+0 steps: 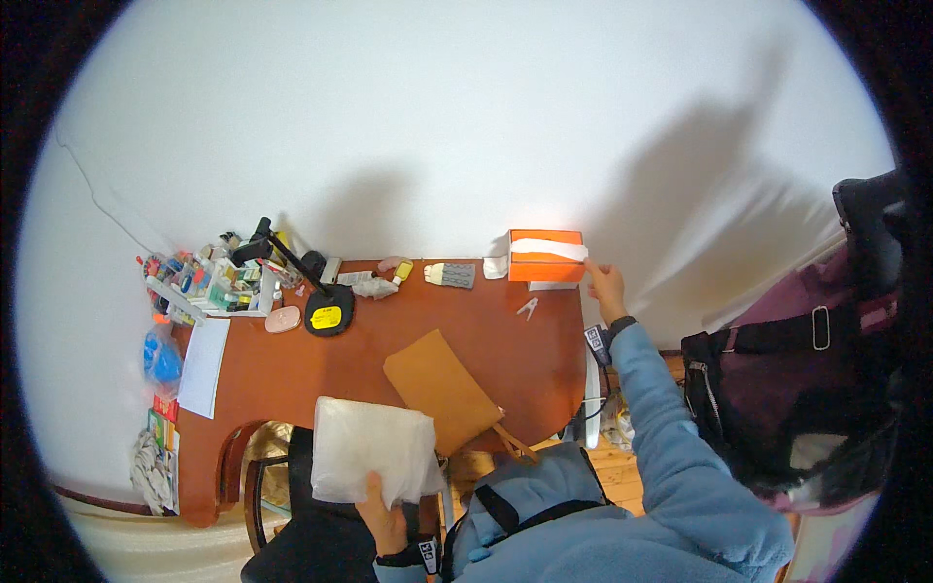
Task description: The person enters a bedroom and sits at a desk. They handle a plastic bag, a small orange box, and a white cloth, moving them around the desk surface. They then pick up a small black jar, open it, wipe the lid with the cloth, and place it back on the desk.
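My left hand point(383, 514) grips the lower edge of a white translucent packet point(373, 444), apparently sheet packing foam or plastic, in front of the desk's near edge. At the desk's back right, the fingertips of my right hand point(606, 290) are at the right side of an orange box point(543, 271). A white strip point(550, 250), perhaps tissue, lies across the box's top. Whether those fingers hold the box or only touch it is unclear. A flat tan pouch point(437, 390) with a strap point(516, 444) lies aslant on the brown desk point(335, 372), right of the packet.
A white clothes peg point(528, 309) lies before the box. A black desk lamp point(329, 310) and a pink case point(282, 319) stand left, near a crowded organizer point(248, 288). Paper sheets point(204, 364) lie farther left. A dark bag point(794, 379) hangs at right.
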`<state>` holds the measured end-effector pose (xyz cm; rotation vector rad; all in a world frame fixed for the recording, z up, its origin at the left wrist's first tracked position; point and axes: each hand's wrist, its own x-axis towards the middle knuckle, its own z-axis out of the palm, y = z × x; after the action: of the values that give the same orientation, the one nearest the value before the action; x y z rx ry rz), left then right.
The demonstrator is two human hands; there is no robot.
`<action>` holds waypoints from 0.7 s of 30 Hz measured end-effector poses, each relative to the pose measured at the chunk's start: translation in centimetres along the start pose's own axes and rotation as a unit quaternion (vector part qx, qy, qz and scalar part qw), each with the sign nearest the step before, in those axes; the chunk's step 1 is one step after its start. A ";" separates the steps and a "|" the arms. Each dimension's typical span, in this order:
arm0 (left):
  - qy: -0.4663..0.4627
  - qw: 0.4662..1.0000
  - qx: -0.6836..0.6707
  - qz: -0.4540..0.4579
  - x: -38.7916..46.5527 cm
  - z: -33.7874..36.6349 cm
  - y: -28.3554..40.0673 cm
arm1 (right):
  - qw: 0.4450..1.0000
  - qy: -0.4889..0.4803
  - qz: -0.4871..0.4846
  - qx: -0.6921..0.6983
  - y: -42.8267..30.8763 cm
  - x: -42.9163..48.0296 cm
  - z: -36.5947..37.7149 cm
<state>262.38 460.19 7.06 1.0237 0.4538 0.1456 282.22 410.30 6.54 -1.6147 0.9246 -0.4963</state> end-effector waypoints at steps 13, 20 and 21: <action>0.052 0.997 0.035 -0.042 0.1 -1.2 -0.6 | 0.992 -0.100 -0.046 -0.069 -0.3 2.9 0.5; 0.009 0.989 0.146 0.015 -0.1 -1.4 -0.7 | 0.977 -0.180 -0.117 0.016 -2.4 -0.2 -0.1; 0.014 0.989 0.149 0.007 -0.2 -1.5 -0.6 | 0.966 -0.200 -0.160 0.027 -2.5 -1.3 -0.1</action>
<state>261.50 461.01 5.89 1.3203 0.5043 0.1055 282.09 411.33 9.21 -1.7392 0.3458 -0.3889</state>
